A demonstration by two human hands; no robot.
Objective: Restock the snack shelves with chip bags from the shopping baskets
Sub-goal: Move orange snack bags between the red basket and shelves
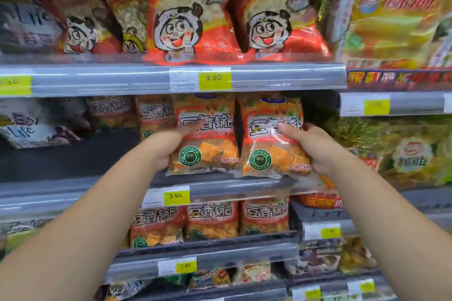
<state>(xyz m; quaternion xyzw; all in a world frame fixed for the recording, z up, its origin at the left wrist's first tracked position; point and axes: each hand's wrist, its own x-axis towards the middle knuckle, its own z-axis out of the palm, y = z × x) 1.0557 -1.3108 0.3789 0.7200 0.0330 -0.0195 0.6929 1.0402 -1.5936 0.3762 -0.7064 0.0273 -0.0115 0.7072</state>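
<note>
Two orange chip bags with green round seals stand side by side at the front of the middle shelf (220,187). My left hand (168,146) grips the left bag (208,139) by its left edge, thumb across the front. My right hand (315,146) grips the right bag (271,144) by its right edge, thumb on its label. Both bags are upright, their lower edges at the shelf's front lip. More bags of the same kind (154,112) stand behind them to the left. No shopping basket is in view.
Red cartoon-face bags (190,14) fill the shelf above. The same orange bags (212,220) line the shelf below. Yellow-green bags (396,19) sit at right. A dark gap (73,151) lies on the middle shelf left of my left hand. Yellow price tags (215,78) line the rails.
</note>
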